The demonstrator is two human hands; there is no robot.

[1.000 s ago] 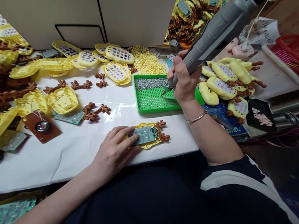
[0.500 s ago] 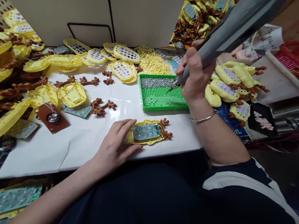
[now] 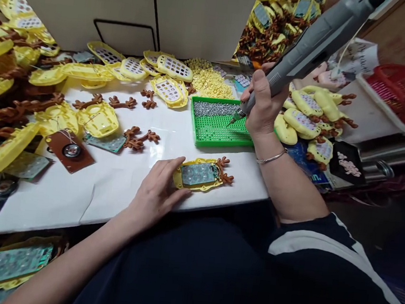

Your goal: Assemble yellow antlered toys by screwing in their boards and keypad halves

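My left hand (image 3: 159,186) grips the left end of a yellow toy shell (image 3: 204,187) between thumb and fingers, flat on the white table. Inside the shell lies a green circuit board (image 3: 200,174), and brown antler-shaped pieces (image 3: 225,171) stick out at its right end. In my right hand (image 3: 264,103) is a grey electric screwdriver (image 3: 293,60), held at a slant with its bit pointing down and left. The bit's tip is over a green perforated tray (image 3: 221,139); whether it touches cannot be seen. Small silver screws (image 3: 215,109) are heaped along the tray's back side.
Yellow shells (image 3: 98,120), antler pieces (image 3: 141,139) and a brown plate with a round speaker (image 3: 70,151) lie to the left. Small yellow parts (image 3: 212,82) are piled behind the tray. Closed yellow toys (image 3: 301,123) and a red basket (image 3: 404,95) stand at the right.
The view has shifted slightly. The screwdriver's bit stays over the tray, its body now seen a little lower. My left hand keeps its grip on the shell.
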